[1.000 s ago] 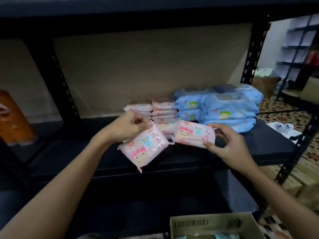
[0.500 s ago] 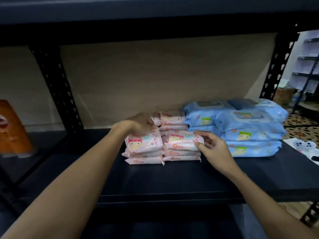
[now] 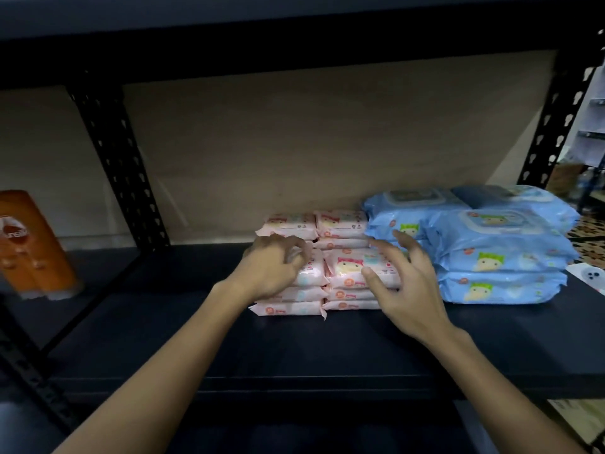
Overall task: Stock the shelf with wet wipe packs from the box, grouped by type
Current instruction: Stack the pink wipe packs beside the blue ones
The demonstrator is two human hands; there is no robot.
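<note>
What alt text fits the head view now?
Two hands, left hand and right hand, rest on small pink wipe packs stacked on a dark shelf, beside larger blue wipe packs to their right.

Far off to the left of my grip, an orange pack (image 3: 31, 244) stands upright in the neighbouring bay, its white lettering too blurred for me to read. Between it and my grip rises a black perforated upright (image 3: 122, 165); a second upright (image 3: 556, 119) stands well to the right. Behind and above my grip stretches a plain beige back panel (image 3: 327, 136). Past the right upright I see patterned floor tiles (image 3: 587, 231), and lower down, a white sheet with dark dots (image 3: 589, 276).
</note>
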